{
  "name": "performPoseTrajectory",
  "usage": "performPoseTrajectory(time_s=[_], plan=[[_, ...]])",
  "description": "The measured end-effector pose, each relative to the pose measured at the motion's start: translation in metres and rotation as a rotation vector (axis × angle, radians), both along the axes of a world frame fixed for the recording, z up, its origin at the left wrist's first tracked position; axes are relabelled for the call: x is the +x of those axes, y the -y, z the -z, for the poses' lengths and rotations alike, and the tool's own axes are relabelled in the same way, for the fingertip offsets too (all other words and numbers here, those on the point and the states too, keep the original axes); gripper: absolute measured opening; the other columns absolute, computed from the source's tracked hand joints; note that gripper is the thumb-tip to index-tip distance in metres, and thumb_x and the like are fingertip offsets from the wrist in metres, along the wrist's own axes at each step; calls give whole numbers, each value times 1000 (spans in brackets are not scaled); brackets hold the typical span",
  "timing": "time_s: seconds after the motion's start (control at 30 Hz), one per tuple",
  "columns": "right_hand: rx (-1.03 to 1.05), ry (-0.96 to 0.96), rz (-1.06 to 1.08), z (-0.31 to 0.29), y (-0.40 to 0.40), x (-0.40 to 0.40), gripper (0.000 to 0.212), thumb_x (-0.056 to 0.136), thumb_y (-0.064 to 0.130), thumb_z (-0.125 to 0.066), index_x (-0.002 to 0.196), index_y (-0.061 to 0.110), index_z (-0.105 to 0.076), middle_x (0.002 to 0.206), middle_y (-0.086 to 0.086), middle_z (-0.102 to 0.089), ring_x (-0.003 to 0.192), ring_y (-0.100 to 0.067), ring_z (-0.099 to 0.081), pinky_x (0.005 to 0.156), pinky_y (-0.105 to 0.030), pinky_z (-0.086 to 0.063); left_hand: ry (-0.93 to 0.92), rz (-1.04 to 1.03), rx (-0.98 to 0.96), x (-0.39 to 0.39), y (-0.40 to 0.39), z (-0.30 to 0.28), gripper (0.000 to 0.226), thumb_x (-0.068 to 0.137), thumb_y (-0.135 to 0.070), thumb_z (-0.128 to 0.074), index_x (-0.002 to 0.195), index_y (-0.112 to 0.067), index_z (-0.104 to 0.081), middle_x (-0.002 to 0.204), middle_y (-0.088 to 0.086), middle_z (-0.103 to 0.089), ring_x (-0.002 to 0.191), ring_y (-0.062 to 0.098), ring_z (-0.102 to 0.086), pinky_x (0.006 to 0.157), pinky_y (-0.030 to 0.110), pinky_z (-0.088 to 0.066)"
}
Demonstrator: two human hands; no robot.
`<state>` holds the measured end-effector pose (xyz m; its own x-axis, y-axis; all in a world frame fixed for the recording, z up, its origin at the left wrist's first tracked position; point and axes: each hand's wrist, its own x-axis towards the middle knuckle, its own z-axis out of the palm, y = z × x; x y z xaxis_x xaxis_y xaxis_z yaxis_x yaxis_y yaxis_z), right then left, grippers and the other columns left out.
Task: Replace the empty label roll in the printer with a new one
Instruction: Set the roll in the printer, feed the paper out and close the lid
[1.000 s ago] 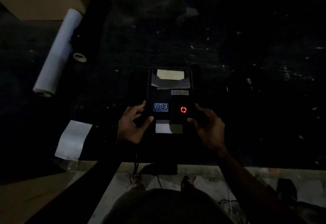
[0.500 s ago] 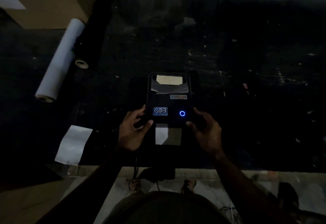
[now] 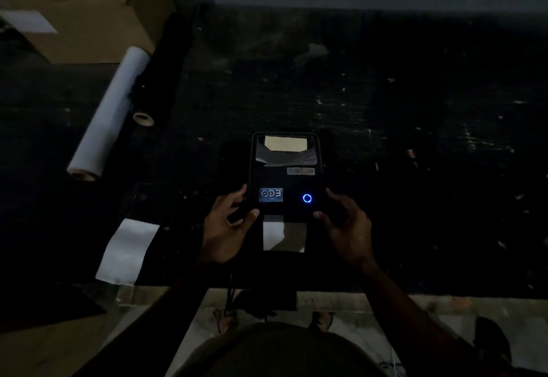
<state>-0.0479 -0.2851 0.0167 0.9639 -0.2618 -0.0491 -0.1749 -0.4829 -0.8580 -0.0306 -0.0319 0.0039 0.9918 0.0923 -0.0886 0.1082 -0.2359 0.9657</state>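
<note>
A black label printer (image 3: 284, 180) lies flat on the dark table (image 3: 415, 198), straight in front of me. Its lid is down, with a clear window (image 3: 285, 146) at the far end showing pale paper inside. A ring light (image 3: 307, 198) glows blue beside a blue logo sticker (image 3: 270, 195). A strip of label paper (image 3: 283, 232) sticks out of the near end. My left hand (image 3: 226, 228) grips the printer's near left corner, thumb on the front. My right hand (image 3: 347, 225) grips the near right corner the same way.
A long white roll (image 3: 106, 115) and a black roll with a cardboard core (image 3: 160, 80) lie at the left, below a cardboard box (image 3: 89, 5). A white sheet (image 3: 127, 250) hangs over the table's near edge. A cable (image 3: 230, 290) drops from the printer's front.
The ring light went from red to blue. The label strip has fed further out of the near end. Both hands stay at the printer's front corners.
</note>
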Motion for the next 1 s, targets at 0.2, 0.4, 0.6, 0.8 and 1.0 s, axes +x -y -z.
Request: performPoseTrajectory(time_s=[0.2,0.4,0.6,0.8,1.0], plan=[[23,4,1,1,-1,0,58,79,22,-85,133,20,-65,135,-1,-65,125,-13,-60,99,-19,-45,1,7,-18,2,-2,6,57,88,-10,-78,141,-23,-61,132,2,-60,120,14,-61,81,6,-50],[33,7,10,3,-1,1,57,78,22,-86,131,20,-66,130,3,-66,119,-4,-57,97,-9,-44,4,8,-35,3,-6,18,57,86,-19,-81,135,-42,-61,130,-7,-62,118,6,-62,82,10,-52],[43,20,8,3,0,0,57,78,22,-86,131,20,-66,130,1,-67,120,-8,-60,104,-30,-50,16,10,-23,5,-10,26,56,85,-29,-81,134,-49,-61,130,-11,-61,118,2,-62,83,10,-53],[41,16,-2,3,1,1,56,78,25,-86,130,22,-66,126,9,-66,118,-7,-61,104,-29,-51,21,10,-18,7,-10,27,56,84,-30,-81,134,-47,-61,129,-11,-62,116,2,-63,83,11,-53],[11,22,3,4,1,1,54,77,23,-87,128,21,-67,124,9,-66,115,-1,-59,94,2,-39,27,5,-17,7,-9,28,58,85,-21,-82,137,-36,-62,126,-9,-63,113,1,-65,83,13,-53]])
